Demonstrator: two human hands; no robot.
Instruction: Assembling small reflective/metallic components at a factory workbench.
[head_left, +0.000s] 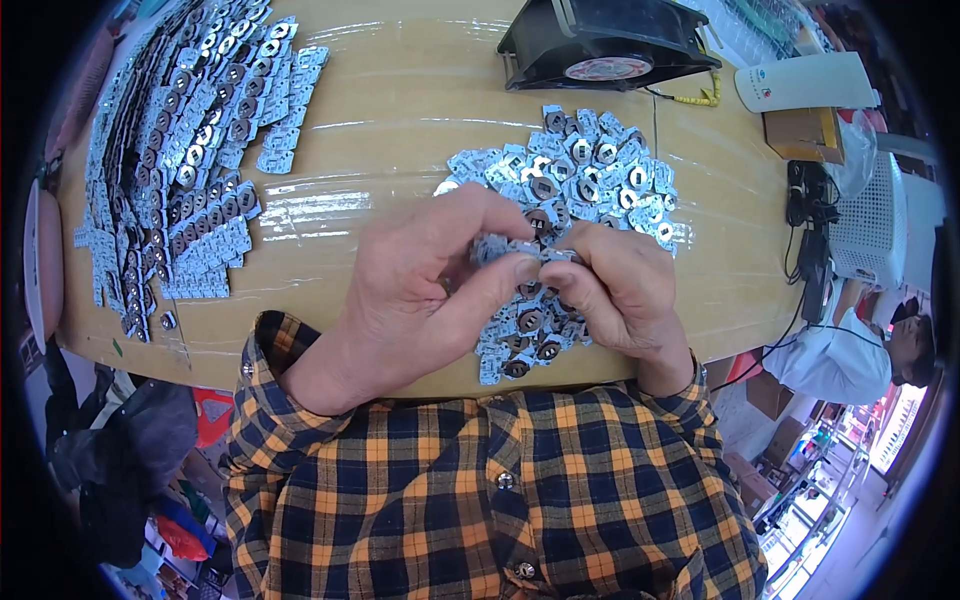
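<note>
My left hand (415,285) and my right hand (630,290) meet over a loose pile of small parts (590,180) in the middle of the table. Each part is a pale grey-blue plate with a round brown or silvery centre. Between my left thumb and fingers is a small grey part (490,249), mostly covered by them. The thumb and forefinger of my right hand pinch another small grey piece (560,257) right beside it. Whether the two pieces are joined, I cannot tell. More of the pile shows below my hands, near the table's front edge.
Long stacked rows of similar parts (190,150) cover the table's left side. At the back stands a black fan (605,45) with a yellow-sleeved cable. A white cylindrical container (808,82), a cardboard box (803,133), black adapters (810,195) and a white perforated basket (868,225) line the right.
</note>
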